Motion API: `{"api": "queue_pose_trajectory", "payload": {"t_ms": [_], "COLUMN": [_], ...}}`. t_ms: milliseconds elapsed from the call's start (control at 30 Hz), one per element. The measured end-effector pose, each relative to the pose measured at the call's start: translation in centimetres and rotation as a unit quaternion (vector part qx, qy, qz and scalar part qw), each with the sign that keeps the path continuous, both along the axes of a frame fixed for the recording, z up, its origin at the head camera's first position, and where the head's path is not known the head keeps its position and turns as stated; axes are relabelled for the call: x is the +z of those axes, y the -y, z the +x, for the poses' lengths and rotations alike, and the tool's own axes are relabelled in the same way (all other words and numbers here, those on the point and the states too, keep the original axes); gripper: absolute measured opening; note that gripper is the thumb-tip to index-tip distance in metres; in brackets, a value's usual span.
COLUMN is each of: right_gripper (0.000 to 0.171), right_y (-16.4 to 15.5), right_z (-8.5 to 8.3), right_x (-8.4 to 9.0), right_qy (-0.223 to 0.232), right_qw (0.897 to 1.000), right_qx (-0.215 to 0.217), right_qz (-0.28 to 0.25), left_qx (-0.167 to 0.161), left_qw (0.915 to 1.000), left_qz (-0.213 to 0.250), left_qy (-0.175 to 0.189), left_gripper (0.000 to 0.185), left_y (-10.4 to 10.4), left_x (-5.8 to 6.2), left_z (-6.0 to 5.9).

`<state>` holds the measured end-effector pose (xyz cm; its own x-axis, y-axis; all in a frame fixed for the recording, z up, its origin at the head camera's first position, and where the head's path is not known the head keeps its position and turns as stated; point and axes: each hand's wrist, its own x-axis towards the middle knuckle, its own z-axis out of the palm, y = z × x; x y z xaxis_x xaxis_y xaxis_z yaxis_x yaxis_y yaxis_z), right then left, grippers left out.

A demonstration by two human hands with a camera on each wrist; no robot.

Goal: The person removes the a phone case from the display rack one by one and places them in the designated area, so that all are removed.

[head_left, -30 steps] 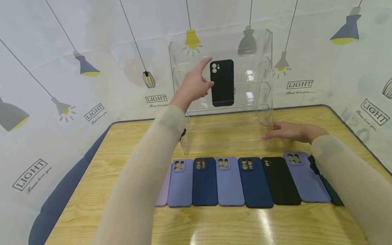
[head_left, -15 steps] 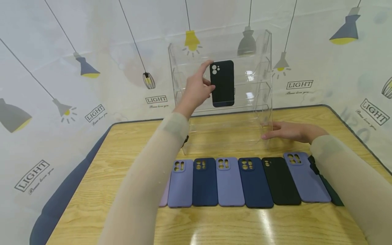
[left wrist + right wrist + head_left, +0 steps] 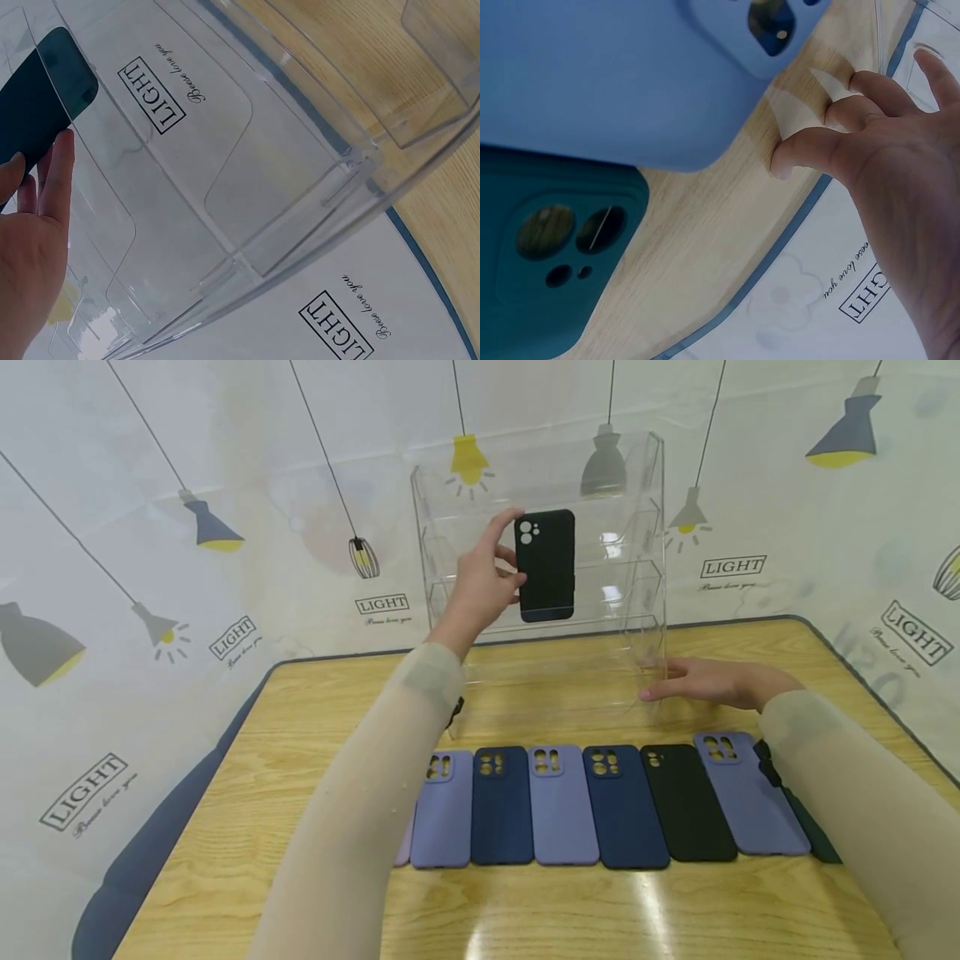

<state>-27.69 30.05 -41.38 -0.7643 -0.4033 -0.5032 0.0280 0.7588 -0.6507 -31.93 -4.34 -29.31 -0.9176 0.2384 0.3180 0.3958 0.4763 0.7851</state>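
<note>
Nearest, a row of phone cases [image 3: 600, 806] flat on the wooden table [image 3: 525, 910], long axes running away from the viewer, camera cutouts at the far ends. Beyond, at the right foot of the clear acrylic rack [image 3: 645, 552], right hand [image 3: 712, 682] resting flat on the wood, fingers straight, slightly spread, gripping nothing. Farther and higher, left hand [image 3: 483, 581] pinching the left edge of a black phone case [image 3: 546, 566], thumb and fingers clamped on it. Case upright at the rack's upper tiers, long axis vertical, camera holes at top left. Seen only from the right wrist: a dark green case [image 3: 547, 255] beside a blue one [image 3: 615, 75].
</note>
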Motion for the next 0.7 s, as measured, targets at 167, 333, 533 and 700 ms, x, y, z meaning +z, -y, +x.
{"api": "queue_pose_trajectory", "payload": {"t_ms": [167, 333, 533, 700], "right_gripper": [0.106, 0.106, 0.109, 0.111], "right_y": [0.08, 0.09, 0.05, 0.03], "right_z": [0.12, 0.17, 0.05, 0.08], "right_x": [0.15, 0.15, 0.02, 0.07], "right_qy": [0.002, -0.002, -0.002, 0.001], "right_qw": [1.000, 1.000, 1.000, 1.000], "right_qx": [0.001, 0.002, -0.002, -0.001], "right_qz": [-0.002, -0.002, -0.001, 0.000], "left_qx": [-0.005, -0.007, -0.005, -0.001], "left_qw": [1.0000, 0.9999, 0.9999, 1.0000], "left_qz": [0.004, 0.013, 0.013, 0.007], "left_qy": [-0.002, 0.001, -0.004, -0.003], "left_gripper": [0.080, 0.080, 0.079, 0.081], "left_y": [0.03, 0.00, -0.05, -0.19], "left_x": [-0.05, -0.15, -0.21, -0.18], "left_z": [-0.08, -0.15, -0.16, -0.16]}}
